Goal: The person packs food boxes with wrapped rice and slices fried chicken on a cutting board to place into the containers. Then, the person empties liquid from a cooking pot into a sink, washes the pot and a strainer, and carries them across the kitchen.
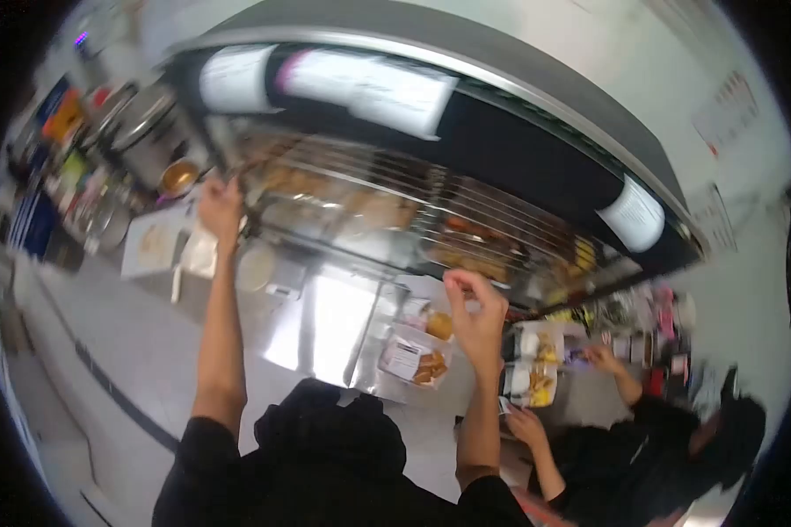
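Observation:
My left hand (220, 209) is raised at the left end of the wire-shelved display case (351, 171), close to its frame; its fingers are bent together and blurred, and what they hold, if anything, cannot be made out. In front of the case's right half is my right hand (476, 307), thumb and index finger curled toward each other above the counter. Just left of that hand sit two open boxes, one with browned food pieces (429, 367) and the other with a round orange item (439, 326). Wrapped food (378, 211) lies inside the case.
A co-worker (624, 457) in black stands at the right, hands near boxes of yellow and brown food (540, 382). A large metal pot (145, 123), a copper-coloured bowl (180, 177) and a white board (156, 240) are at the left. Paper sheets hang on the case's top edge.

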